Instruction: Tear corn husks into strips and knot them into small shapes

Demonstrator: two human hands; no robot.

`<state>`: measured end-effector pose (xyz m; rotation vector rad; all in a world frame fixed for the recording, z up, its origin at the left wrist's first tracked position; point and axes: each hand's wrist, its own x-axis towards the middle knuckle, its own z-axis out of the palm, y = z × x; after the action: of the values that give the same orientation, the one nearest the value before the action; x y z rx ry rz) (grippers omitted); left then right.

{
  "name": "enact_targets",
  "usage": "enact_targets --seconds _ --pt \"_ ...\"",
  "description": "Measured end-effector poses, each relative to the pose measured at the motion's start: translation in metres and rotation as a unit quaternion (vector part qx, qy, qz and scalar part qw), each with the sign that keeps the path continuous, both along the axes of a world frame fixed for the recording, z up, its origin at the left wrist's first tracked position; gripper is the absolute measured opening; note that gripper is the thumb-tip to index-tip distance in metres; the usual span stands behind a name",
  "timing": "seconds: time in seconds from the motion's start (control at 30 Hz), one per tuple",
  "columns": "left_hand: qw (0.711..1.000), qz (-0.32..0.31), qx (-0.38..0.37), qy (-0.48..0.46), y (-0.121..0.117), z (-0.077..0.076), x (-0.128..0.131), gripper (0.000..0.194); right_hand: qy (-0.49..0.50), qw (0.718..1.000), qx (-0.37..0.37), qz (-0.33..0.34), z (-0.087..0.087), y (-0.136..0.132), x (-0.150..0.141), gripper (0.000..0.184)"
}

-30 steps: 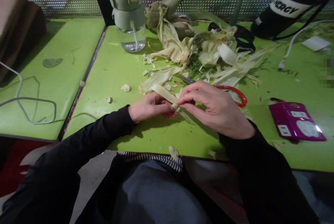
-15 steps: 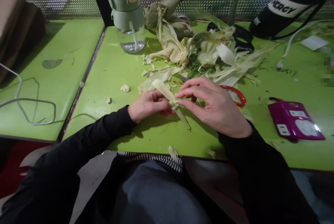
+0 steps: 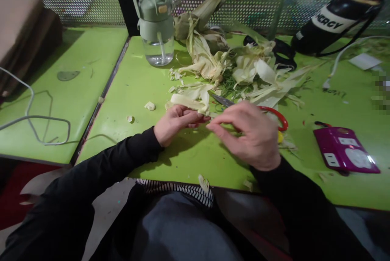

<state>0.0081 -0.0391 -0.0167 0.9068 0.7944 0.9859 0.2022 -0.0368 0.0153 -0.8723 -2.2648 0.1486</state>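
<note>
My left hand point(image 3: 174, 124) is closed on a pale corn husk strip point(image 3: 186, 102), pinching it between thumb and fingers just above the table. The strip's broad end sticks out to the left above my fingers, and a small folded or knotted part shows at the fingertips. Thumb and fingers of my right hand point(image 3: 248, 136) are pinched together at the strip's right end; this hand is slightly blurred. Behind it lie scissors point(image 3: 224, 101) with red handles, partly hidden by the hand. A heap of dried corn husks point(image 3: 207, 64) spreads beyond both hands.
A green-lidded water bottle point(image 3: 157, 29) stands at the back, near a perforated screen point(image 3: 94, 5). On the right are a purple power strip point(image 3: 345, 147), a white cable and a tilted black bottle point(image 3: 335, 17). Husk scraps point(image 3: 150, 106) dot the green table. Cardboard point(image 3: 21, 29) stands far left.
The husk strip has turned from slanting to nearly level. My right hand has closed into a tighter pinch and tipped over, uncovering the scissor blades. The view has shifted slightly.
</note>
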Motion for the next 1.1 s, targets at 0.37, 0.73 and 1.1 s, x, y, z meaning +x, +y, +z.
enact_targets --seconds 0.37,0.73,1.1 --pt "0.984 0.154 0.012 -0.088 -0.009 -0.010 0.025 0.021 0.234 0.851 -0.470 -0.025 -0.018 0.001 -0.024 0.035" --pt "0.986 0.122 0.004 -0.113 -0.011 -0.007 0.023 0.024 0.272 0.804 -0.527 -0.038 -0.025 -0.002 -0.025 0.030" --pt "0.987 0.135 0.009 -0.088 -0.005 0.006 0.006 0.034 0.164 0.869 -0.466 0.024 -0.010 -0.003 -0.020 0.023"
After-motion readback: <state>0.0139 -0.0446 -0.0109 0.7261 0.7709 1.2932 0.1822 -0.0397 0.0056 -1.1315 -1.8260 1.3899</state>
